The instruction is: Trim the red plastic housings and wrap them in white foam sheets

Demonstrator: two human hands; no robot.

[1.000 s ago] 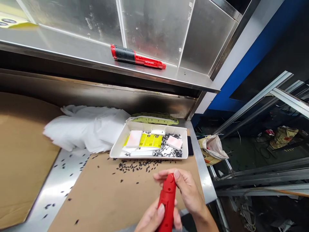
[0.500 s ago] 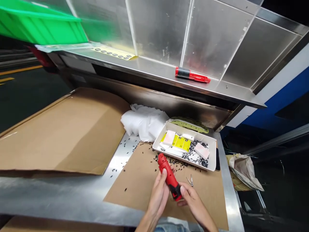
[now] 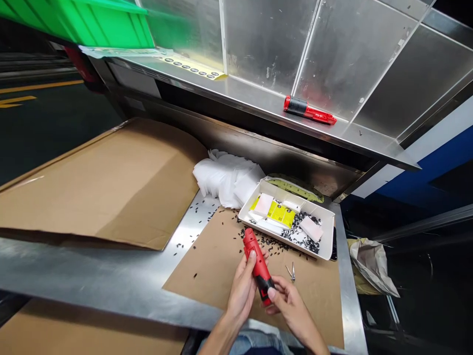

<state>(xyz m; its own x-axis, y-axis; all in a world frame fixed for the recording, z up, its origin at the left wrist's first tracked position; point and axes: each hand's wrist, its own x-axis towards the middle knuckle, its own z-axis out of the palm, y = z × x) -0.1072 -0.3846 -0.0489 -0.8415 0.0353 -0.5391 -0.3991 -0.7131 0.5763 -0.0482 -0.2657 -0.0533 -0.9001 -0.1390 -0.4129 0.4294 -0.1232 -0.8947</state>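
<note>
- Head view, lower centre: left hand (image 3: 241, 291) is closed around the middle of a red tool (image 3: 255, 261), thumb on its upper body.
- Right hand (image 3: 290, 305) pinches the tool's dark lower end; the tool is tilted, tip towards the upper left, above the cardboard sheet (image 3: 218, 268).
- Just beyond the tip: white tray (image 3: 329, 236) of packets and small black parts (image 3: 207, 213) (many spilled over cardboard and steel).
- Small metal pieces (image 3: 291, 271) lie just right of the hands.
- Upper right: second red tool (image 3: 309, 109) on the shelf.
- Risk, judged: a two-point grip could slip if the end is twisted hard; a sweeping wrist could scatter loose parts off the bench edge.
</note>
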